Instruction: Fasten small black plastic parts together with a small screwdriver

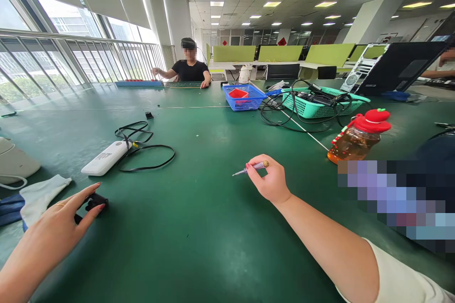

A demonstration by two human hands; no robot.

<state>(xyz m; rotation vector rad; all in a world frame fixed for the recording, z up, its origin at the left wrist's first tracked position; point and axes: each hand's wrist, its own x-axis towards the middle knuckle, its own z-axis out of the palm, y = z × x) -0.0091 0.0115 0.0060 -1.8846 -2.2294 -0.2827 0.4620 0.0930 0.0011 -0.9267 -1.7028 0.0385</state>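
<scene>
Over the green table (213, 246), my right hand (268, 177) pinches a small screwdriver (254, 167) with a clear handle, its thin metal tip pointing left. At the lower left, my left hand (73, 210) has its thumb and fingers around a small black object (96, 201), whose exact kind I cannot make out. Beyond that hand lies a white power bank (106, 157), with a looped black cable (165, 165) beside it.
A bottle with a red lid (357, 137) stands at the right. Farther back are a blue basket (243, 103) and a green basket (309, 110) with black cables. A cloth (44, 199) lies at the left. A person (192, 68) sits across the table.
</scene>
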